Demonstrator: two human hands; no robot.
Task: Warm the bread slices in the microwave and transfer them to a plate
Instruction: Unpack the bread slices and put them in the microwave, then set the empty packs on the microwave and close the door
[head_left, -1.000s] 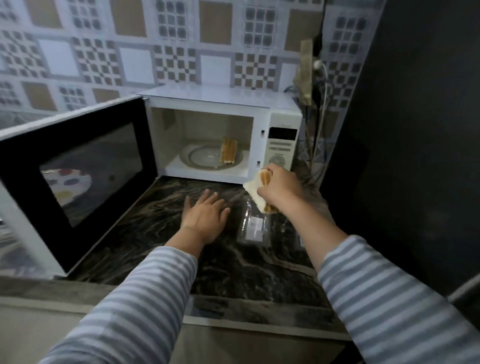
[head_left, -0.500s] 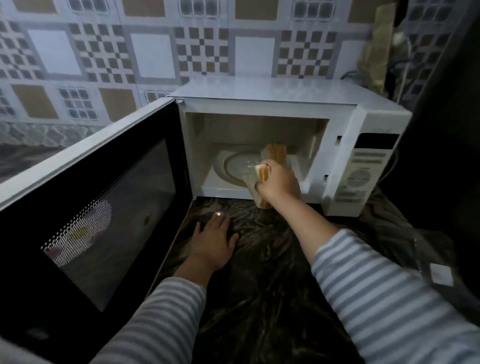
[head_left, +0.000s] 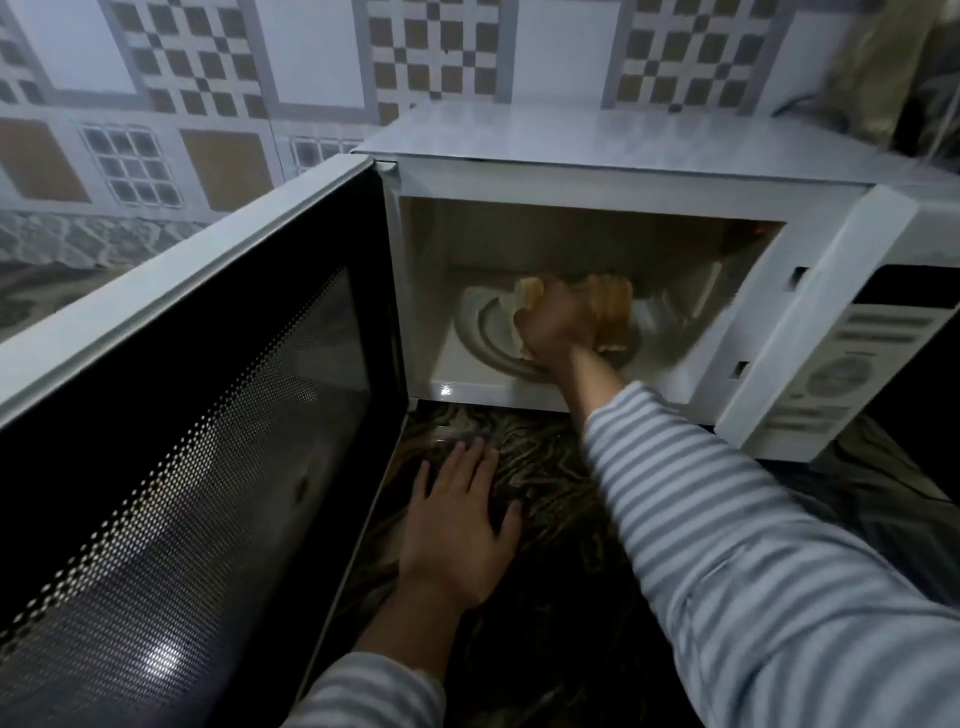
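Note:
The white microwave (head_left: 623, 176) stands open on the dark counter, its black mesh door (head_left: 208, 441) swung out to the left. My right hand (head_left: 558, 327) is inside the cavity over the glass turntable (head_left: 480, 338), shut on a bread slice (head_left: 527, 293) whose pale edge sticks up above my fingers. Another bread stack (head_left: 613, 306) stands upright on the turntable just right of that hand, touching or nearly touching it. My left hand (head_left: 460, 525) lies flat, fingers spread, on the counter in front of the microwave.
The control panel (head_left: 852, 358) with a dial is at the right of the microwave. The dark marbled counter (head_left: 561, 597) runs in front. A patterned tile wall (head_left: 260, 104) is behind. Cables and a bag hang at the top right.
My right hand has carried the bread slice from above the counter into the microwave cavity, over the turntable. The view has moved closer. My left hand stays flat on the counter.

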